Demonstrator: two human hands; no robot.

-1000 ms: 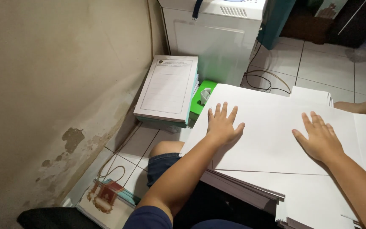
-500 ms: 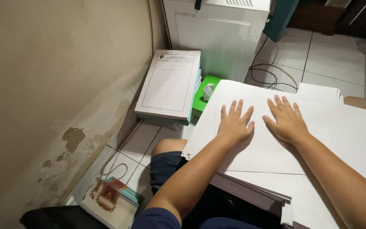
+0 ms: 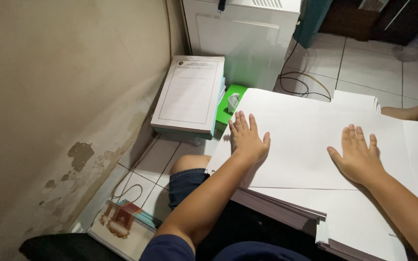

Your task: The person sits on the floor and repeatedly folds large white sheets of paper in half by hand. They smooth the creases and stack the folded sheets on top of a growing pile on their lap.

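Observation:
A large white sheet lies on top of a thick stack of white paper resting over my lap. My left hand lies flat on the sheet's left part, fingers spread and pointing away from me. My right hand presses flat on the right part of the same sheet, fingers apart. Neither hand grips anything.
A pile of printed forms lies on the tiled floor by the wall. Beside it is a green tape dispenser. A white machine stands behind, with cables on the floor. A booklet lies near my knee. A bare foot shows at right.
My right hand slid from the middle of the sheet back out to the right. My left hand stayed on the left part of the sheet.

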